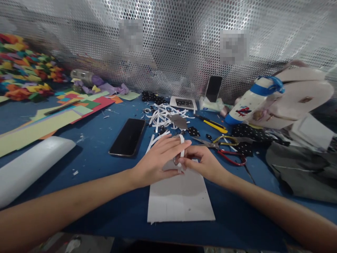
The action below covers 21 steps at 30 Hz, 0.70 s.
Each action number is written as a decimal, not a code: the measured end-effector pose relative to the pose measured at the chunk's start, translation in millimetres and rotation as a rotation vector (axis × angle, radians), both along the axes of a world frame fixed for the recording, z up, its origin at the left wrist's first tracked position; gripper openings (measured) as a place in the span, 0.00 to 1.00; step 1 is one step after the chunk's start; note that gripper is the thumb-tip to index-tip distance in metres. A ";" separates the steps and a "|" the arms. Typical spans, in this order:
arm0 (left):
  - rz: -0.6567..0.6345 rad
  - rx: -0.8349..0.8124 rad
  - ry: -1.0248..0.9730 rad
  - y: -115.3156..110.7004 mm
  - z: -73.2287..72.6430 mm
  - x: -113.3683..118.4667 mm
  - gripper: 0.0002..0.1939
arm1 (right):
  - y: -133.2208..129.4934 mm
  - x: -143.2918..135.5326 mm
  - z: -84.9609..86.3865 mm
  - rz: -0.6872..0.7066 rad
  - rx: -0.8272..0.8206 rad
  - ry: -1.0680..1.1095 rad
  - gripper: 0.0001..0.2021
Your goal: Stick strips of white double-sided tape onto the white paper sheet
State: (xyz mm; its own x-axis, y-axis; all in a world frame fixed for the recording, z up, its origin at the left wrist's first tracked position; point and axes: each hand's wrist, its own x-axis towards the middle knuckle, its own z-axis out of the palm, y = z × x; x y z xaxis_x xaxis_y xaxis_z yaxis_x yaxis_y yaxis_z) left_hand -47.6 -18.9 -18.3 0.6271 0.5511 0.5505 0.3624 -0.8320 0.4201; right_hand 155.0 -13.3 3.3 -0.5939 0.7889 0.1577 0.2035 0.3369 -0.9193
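- Works over a broad, flat blue desk [116, 218].
- Has a flat, rectangular white board [181, 207] lying directly beneath both hands.
- Holds the left hand [158, 158] with straight fingers and thumb spread well apart.
- Holds the right hand [205, 163] curled, with thumb and forefinger closed in a pinch.
- Grips a narrow white paper strip [182, 140] in that pinch, just left of it; long axis upright in view, crossing the left fingertips; cannot tell whether looped around them.
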 end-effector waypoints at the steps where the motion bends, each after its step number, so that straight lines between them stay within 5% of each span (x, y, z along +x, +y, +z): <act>1: 0.010 -0.002 -0.016 -0.2 0.9 -0.2 0.36 | -0.5 0.2 0.0 0.001 0.005 -0.012 0.12; 13: 0.127 0.131 -0.085 -5.1 4.8 -0.9 0.38 | -3.3 -8.9 -0.9 -0.001 -0.243 0.225 0.09; 21: 0.270 0.125 -0.105 -4.4 4.8 1.8 0.47 | 3.2 13.6 12.3 -0.306 0.062 0.293 0.05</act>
